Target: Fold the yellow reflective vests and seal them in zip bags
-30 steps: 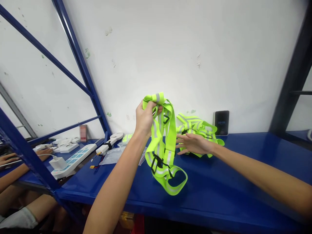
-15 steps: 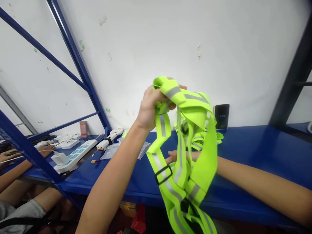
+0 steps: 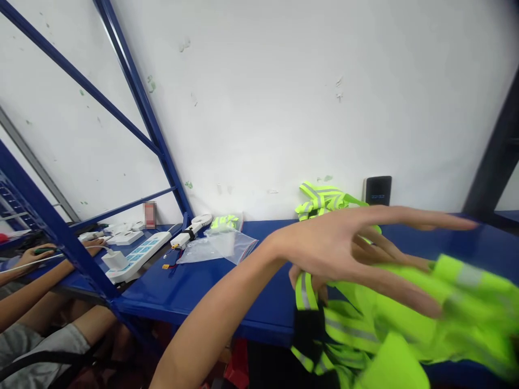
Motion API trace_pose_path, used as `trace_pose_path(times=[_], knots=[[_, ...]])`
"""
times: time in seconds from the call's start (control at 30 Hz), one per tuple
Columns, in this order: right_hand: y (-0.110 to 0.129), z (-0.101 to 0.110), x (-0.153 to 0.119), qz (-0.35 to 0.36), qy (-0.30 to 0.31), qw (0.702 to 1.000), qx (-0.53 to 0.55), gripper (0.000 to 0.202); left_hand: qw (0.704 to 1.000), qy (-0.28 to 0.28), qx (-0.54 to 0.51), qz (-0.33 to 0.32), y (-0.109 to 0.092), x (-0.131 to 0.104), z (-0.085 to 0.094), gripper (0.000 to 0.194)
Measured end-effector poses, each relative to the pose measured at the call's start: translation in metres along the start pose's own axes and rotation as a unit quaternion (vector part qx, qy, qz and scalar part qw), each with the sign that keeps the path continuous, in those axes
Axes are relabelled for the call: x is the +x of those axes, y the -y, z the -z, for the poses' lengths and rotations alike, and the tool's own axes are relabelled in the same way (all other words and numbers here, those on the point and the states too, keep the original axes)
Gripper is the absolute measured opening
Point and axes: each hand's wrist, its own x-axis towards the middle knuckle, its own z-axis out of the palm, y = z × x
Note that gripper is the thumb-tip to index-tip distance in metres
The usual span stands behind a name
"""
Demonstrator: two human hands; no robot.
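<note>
My left hand is stretched out above the blue table with its fingers spread and nothing between them. Below it, bright yellow-green reflective straps with grey stripes and a black part hang over the table's front edge. The right-hand end of this bundle is blurred by motion. Partly hidden behind my left hand, my right hand has its fingers around one strap near the black part. A second pile of the same straps lies at the back against the wall.
On the blue table are clear plastic bags, a small white fan, a power strip and wires. A black device leans on the wall. Blue shelf posts stand at left; beyond them are another person's hands.
My left hand has let go of the raised straps and moved right, its fingers now spread. The bundle has dropped and swung right. My right hand now grips a strap. The view has shifted slightly.
</note>
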Motion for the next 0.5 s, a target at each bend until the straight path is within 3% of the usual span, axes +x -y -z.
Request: trace_pose_path(times=[0.07,0.1,0.2,0.27,0.37,0.5], knots=[[0.005,0.012,-0.001,0.007,0.024,1.000,0.014,0.031,0.998,-0.067,0.003,0.005,0.026,-0.017,0.010,0.046],[0.007,0.017,-0.001,0.010,0.036,0.999,0.032,0.030,0.991,-0.131,0.002,0.011,0.042,-0.026,0.017,0.042],[0.009,0.031,0.002,0.033,0.006,0.992,0.119,0.021,0.929,-0.370,-0.007,0.030,0.094,-0.055,0.034,0.034],[0.006,0.037,0.008,0.056,-0.048,0.983,0.167,0.018,0.893,-0.446,-0.035,0.051,0.123,-0.068,0.038,0.035],[-0.003,0.036,0.018,0.081,-0.094,0.978,0.166,0.025,0.873,-0.465,-0.115,0.089,0.153,-0.075,0.035,0.046],[-0.011,0.028,0.025,0.110,-0.120,0.983,0.086,0.021,0.855,-0.396,-0.274,0.192,0.179,-0.079,0.027,0.060]])
